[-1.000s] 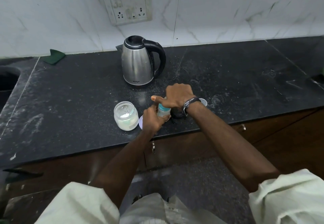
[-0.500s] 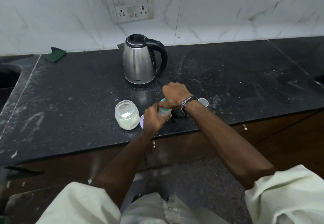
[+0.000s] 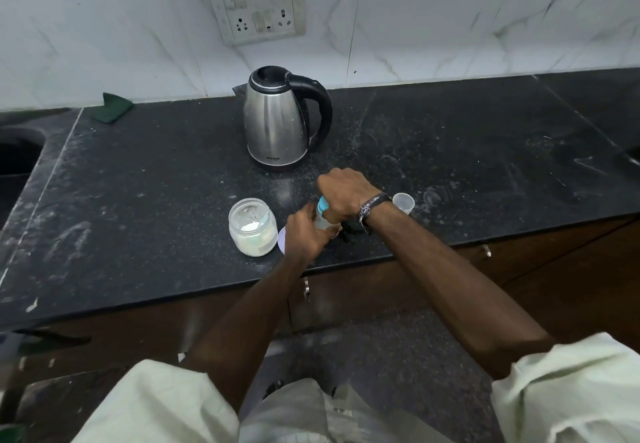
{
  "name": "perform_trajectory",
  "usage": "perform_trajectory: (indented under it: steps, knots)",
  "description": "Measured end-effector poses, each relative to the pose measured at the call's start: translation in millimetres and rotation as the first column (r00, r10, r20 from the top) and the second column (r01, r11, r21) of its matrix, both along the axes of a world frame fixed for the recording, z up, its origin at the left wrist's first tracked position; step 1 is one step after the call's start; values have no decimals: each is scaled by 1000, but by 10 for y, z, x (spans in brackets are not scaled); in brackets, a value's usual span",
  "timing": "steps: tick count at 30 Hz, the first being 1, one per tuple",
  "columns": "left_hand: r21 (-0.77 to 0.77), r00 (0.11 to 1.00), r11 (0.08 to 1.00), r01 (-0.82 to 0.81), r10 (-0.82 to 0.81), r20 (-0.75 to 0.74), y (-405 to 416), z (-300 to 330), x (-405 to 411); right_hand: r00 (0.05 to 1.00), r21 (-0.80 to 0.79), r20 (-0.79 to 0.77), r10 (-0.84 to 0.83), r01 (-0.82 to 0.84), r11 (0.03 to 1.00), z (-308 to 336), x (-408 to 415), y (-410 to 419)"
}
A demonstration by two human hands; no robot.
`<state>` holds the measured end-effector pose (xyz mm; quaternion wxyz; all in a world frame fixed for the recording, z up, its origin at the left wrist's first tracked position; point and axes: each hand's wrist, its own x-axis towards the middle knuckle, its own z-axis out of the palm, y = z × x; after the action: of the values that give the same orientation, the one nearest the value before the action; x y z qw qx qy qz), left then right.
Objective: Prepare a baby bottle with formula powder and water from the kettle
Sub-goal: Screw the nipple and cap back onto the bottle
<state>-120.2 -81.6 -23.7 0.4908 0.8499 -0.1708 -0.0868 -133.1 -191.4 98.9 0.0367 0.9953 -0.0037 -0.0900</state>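
While the open glass jar of white formula powder (image 3: 252, 227) stands just left of my work on the black stone bench (image 3: 138, 179), my left hand (image 3: 304, 233) keeps a closed grip round the clear baby bottle (image 3: 323, 222), steadying its base near the front edge. My right hand (image 3: 344, 194), grip curled shut over the bottle's blue screw collar (image 3: 322, 205), should turn squarely, I judge, without tipping it, the steel kettle (image 3: 277, 120) waiting behind.

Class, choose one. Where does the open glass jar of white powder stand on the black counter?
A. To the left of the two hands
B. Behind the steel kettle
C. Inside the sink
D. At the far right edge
A: the open glass jar of white powder stands left of both hands, nearest the left hand, in front of the steel kettle.
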Motion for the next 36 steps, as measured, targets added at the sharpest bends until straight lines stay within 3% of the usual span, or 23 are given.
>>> perform_trajectory:
  steps: [6,11,18,26,36]
  knots:
    - [7,1000,1000,2,-2,24,-10,-7,-2,977,72,174,-119,108,992,-173,-3,-15]
    - [7,1000,1000,22,-23,22,-20,9,17,937,19,285,-201,204,979,-271,-60,-16]
    - [-9,1000,1000,10,-10,7,-6,4,5,999,16,24,-30,30,999,-95,-46,-90]
    - [22,1000,1000,8,-9,16,-2,14,12,996,132,56,-71,63,989,-104,-53,-136]
    - [68,996,996,-55,50,74,-15,34,-8,923,297,168,-345,287,911,-262,-75,54]
